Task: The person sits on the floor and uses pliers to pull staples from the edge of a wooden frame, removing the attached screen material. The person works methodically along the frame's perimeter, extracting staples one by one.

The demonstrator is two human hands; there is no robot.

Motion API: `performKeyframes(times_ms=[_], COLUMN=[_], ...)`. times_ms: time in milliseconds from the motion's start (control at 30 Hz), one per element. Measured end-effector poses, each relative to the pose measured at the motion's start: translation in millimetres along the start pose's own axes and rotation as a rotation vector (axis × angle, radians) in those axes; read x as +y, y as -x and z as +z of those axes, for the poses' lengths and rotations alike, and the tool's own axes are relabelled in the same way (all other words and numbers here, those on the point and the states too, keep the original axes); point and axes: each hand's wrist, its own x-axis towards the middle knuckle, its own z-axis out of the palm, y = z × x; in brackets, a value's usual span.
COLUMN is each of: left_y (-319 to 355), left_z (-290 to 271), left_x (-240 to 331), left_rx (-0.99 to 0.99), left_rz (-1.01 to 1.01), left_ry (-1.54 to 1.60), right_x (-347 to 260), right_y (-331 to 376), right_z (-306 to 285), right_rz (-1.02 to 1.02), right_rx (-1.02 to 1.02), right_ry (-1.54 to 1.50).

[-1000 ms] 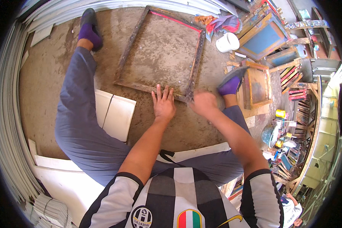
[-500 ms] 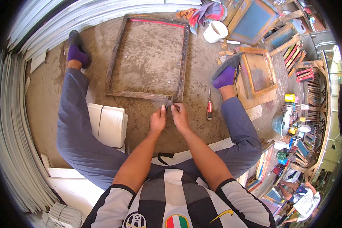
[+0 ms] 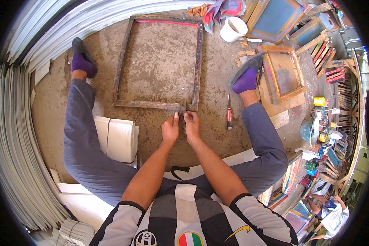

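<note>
A dark, worn wooden frame (image 3: 143, 104) lies flat on the floor in front of me, with a red strip along its far inner edge. Both my hands meet at its near right corner. My left hand (image 3: 170, 129) is closed in a pinch, thumb pointing forward, close to the near rail. Beside it, my right hand (image 3: 192, 128) is closed too, fingers curled. Between the fingertips is something small and dark grey, too little to name. A screwdriver (image 3: 229, 119) with a red and black handle lies to the right of my hands.
My legs are spread around the frame. Strapped white sheets (image 3: 121, 137) lie by my left leg, and long stacked panels line the left side. A white bucket (image 3: 233, 29), crumpled cloth (image 3: 223, 12) and smaller framed screens (image 3: 282, 74) stand far right. Another person (image 3: 334, 217) is at lower right.
The view has shifted slightly. My hands stay at the frame's corner, the right one drawn a little closer to the left, and less of the grey thing shows between them.
</note>
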Motion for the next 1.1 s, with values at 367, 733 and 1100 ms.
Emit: performKeyframes(times_ms=[367,733,1100], left_y=[3,-1,0], left_z=[-1,-17,-25], left_x=[16,41,61], left_rx=[0.021,-0.091,-0.257], left_rz=[-0.041,-0.231,-0.509], left_ry=[-0.082,-0.152,0.1], right_x=[-12,-9,-9], right_y=[6,1,0], right_z=[1,-1,-2], right_rz=[0.174,0.37,0.38], right_rx=[-0.006,-0.194,-0.166], right_ry=[-0.095,-0.329,-0.315])
